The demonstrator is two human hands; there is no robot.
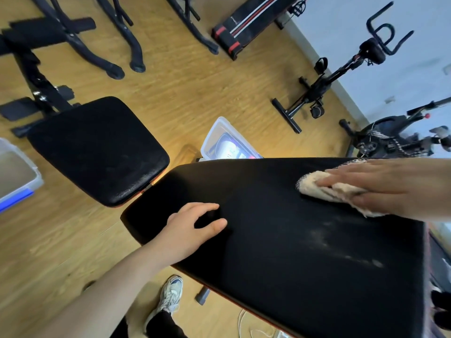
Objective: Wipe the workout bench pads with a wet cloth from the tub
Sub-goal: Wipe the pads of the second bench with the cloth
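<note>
On black back pad (280, 240), beige frayed cloth (324, 189), right hand (390, 189) flat.

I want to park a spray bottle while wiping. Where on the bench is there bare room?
The seat pad is fully bare. On the back pad, the stretch between the left hand and the cloth is free, as is the near, dusty part. The far right end is taken by the right hand.

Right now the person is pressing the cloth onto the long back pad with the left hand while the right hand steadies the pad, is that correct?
Not quite: the head view shows the right hand pressing the cloth onto the long back pad, while the left hand steadies it.
</note>
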